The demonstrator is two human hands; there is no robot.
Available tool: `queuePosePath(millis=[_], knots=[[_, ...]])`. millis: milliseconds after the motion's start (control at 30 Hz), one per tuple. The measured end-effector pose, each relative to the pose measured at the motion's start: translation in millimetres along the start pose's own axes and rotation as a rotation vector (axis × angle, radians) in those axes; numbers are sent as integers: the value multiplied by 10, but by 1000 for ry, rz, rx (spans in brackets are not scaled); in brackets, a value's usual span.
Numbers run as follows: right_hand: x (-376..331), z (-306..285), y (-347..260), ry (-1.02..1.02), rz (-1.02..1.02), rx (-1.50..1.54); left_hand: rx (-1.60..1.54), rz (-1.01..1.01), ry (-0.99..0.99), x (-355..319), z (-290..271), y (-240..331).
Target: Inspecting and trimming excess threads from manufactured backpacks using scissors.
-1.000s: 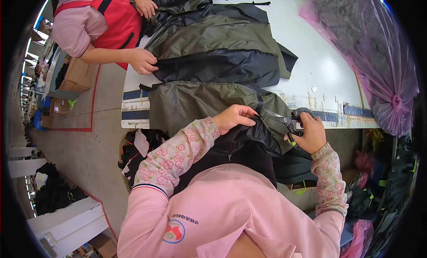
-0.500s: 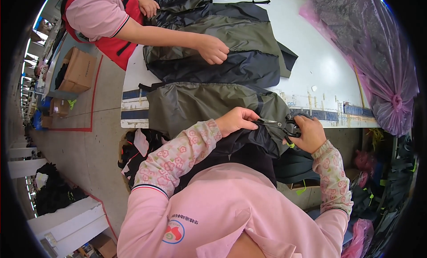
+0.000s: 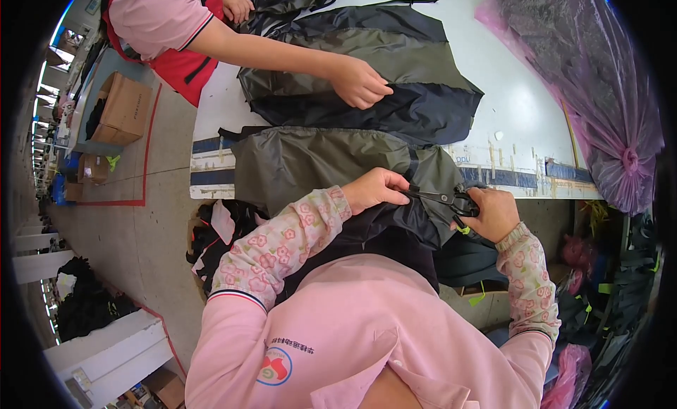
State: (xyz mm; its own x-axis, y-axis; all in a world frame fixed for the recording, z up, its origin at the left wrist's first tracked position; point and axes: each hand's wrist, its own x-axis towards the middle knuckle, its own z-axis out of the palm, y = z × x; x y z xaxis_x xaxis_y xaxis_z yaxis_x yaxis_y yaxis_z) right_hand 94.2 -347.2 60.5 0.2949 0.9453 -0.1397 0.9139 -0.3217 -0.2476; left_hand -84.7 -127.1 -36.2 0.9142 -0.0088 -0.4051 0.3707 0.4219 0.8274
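Note:
An olive-and-black fabric piece (image 3: pixel 321 159) lies over the near edge of the white table, its black part hanging toward my body. My left hand (image 3: pixel 377 190) pinches the black edge of this fabric between thumb and fingers. In my right hand (image 3: pixel 491 215) is a pair of black-handled scissors (image 3: pixel 446 197), pointing left, with a yellow-green tag hanging below the handles. The blades look closed and their tips reach the fabric right beside my left fingertips. Whether any cloth or thread is between the blades cannot be seen.
Across the white table (image 3: pixel 522 113), a co-worker's hand (image 3: pixel 360 83) rests on another olive-and-black fabric piece (image 3: pixel 381 49). A pink plastic bag (image 3: pixel 592 77) of dark material fills the far right. Dark fabric lies below the table edge, and a cardboard box (image 3: pixel 123 109) stands at the left.
The scissor blades have come together from a partly spread position. The co-worker's hand and the far fabric have shifted right. My left hand has hardly moved.

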Motion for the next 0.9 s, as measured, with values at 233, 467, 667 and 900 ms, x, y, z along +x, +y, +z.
queuePosePath(millis=[233,467,667,900], knots=[[-34,10,18,-27,32,-24,40,-7,-27,-8,40,19],[-7,139,-26,-81,29,21,41,-6,-61,-27,-11,-38],[114,586,-384,39,195,882,186,247,-17,-120,189,-109],[202,914,-259,-47,231,945,449,585,1444,-2037,-953,-404]])
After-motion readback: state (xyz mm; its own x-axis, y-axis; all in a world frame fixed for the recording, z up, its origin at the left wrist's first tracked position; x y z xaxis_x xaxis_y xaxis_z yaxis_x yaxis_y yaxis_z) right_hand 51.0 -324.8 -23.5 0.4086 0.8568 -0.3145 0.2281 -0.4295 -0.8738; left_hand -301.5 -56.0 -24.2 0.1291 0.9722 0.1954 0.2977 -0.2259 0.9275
